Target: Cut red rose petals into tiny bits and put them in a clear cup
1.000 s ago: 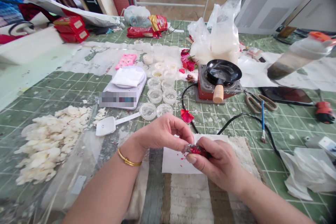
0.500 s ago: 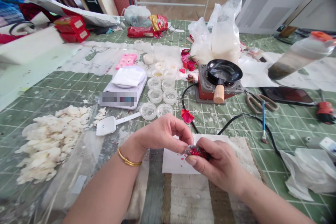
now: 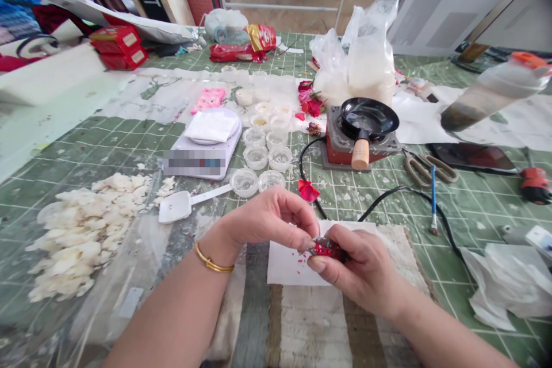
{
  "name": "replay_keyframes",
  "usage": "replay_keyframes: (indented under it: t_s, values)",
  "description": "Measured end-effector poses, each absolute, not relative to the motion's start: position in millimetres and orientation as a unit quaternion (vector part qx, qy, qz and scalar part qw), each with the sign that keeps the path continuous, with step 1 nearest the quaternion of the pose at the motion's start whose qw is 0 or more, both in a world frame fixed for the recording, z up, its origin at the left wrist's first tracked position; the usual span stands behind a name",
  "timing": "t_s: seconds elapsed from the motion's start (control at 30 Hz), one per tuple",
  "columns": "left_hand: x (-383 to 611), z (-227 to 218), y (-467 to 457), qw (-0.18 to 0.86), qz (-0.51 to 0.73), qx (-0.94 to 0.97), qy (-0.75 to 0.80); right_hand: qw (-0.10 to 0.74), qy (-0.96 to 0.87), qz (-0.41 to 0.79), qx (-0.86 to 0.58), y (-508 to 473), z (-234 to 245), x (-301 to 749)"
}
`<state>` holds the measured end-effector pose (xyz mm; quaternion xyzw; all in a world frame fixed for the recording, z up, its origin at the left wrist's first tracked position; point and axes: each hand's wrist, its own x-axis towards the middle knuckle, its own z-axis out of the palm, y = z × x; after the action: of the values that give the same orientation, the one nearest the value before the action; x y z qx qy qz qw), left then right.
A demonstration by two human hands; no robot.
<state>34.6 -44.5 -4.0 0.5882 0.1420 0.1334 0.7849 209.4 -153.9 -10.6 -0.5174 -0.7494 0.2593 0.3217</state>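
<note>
Over a sheet of white paper, my right hand grips a small grey and dark red object between thumb and fingers. Bright red bits show on its face; its exact kind I cannot make out. My left hand, with a gold bangle at the wrist, is closed in a pinch at the object's left end. What lies between those fingertips is hidden. Several tiny red flecks are scattered on the paper below. A red petal rests on a black cable just beyond my hands.
Ahead stand small clear cups, a scale and a black pan on a small stove. White flakes and a white scoop lie left. Scissors, a brush and crumpled paper are right.
The small object and my fingertips have shifted very slightly to the right. More of the red bits show on it. Nothing else has visibly moved.
</note>
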Motion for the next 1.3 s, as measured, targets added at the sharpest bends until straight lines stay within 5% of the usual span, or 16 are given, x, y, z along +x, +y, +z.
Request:
replay_keyframes:
  t_s: [0.8,1.17,1.3]
  values:
    - [32.0,-2.0,-42.9,0.723,0.134,0.656,0.171,0.273,-0.747,0.277,-0.54,-153.3,-8.2,213.3]
    - [30.9,2.4,-39.5,0.494,0.058,0.833,0.244,-0.014,-0.772,0.122,-0.624,-142.9,3.1,238.6]
    - [29.7,6.6,-42.2,0.501,0.057,0.831,0.236,-0.049,-0.789,0.106,-0.603,-144.5,4.1,238.1]
